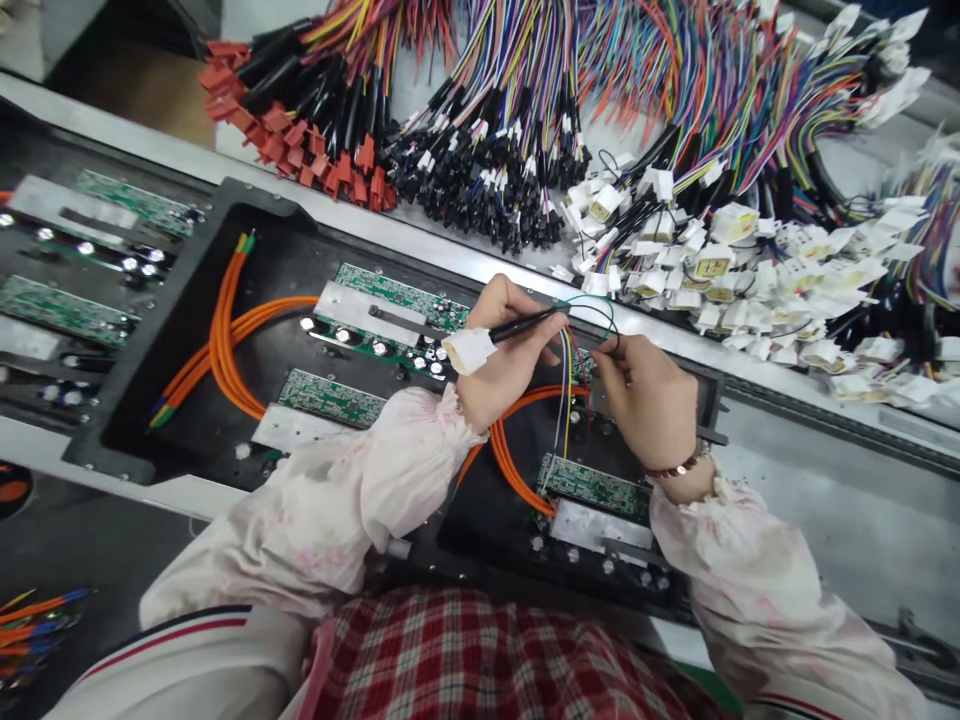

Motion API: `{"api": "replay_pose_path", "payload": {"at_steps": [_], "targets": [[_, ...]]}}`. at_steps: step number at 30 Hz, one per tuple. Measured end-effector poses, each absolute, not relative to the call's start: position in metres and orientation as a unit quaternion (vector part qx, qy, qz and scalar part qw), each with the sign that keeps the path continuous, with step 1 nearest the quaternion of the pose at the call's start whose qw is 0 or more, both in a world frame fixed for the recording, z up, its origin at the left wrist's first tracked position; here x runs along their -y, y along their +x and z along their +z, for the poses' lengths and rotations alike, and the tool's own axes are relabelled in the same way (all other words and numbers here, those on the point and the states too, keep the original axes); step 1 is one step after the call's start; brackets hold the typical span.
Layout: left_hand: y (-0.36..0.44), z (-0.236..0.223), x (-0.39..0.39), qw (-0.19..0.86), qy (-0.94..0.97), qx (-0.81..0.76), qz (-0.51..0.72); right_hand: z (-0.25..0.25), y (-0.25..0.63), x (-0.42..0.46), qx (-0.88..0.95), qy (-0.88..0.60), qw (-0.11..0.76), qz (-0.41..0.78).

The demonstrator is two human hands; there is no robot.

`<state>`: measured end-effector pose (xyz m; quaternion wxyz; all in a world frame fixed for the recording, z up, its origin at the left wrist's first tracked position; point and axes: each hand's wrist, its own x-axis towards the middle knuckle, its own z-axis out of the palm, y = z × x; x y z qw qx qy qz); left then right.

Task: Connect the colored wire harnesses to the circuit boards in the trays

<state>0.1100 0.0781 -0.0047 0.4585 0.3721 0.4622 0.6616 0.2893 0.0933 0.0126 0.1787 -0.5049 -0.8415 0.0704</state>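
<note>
Counting first a black assembly fixture (277, 250), we log it lying at a slant beside a steel rail (465, 255), with several board sets mounted along it. Beyond the rail we record a large heap of wiring harnesses (480, 130), multicoloured, ending in red, black and white connectors. On the fixture we list green circuit boards (397, 295) with silver plates and round capacitors, and two looped runs of orange cable (232, 340), one left of the hands and one directly below them. At the lower edge we enter red plaid fabric (480, 650) on the person's lap, and at lower left a small bundle of orange and blue leads (41, 630).

Pale floral sleeves (322, 510) with ruffled cuffs cover both forearms. We note the left hand (510, 350) closed around a slim black connector (525, 323), held above the board, with a white paper tag (469, 350) at its end. The right hand (637, 400) sits just beside it, its fingertips (600, 357) pinched narrowly on a thin green wire (589, 300) that loops over from the connector. Yellow, blue and red leads (564, 410) hang between the hands. Last, we list a beaded bracelet (679, 465) on the right wrist.
</note>
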Motion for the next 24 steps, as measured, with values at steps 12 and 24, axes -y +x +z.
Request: {"api": "replay_pose_path", "payload": {"at_steps": [12,24], "targets": [[0.111,-0.007,-0.077,0.433,0.388,-0.483,0.654,0.012,0.288,-0.094,0.834,-0.517,0.182,0.066],[0.112,-0.007,-0.078,0.428,0.383,-0.503,0.646,0.024,0.305,-0.082,0.865,-0.468,0.129,0.128]]}}
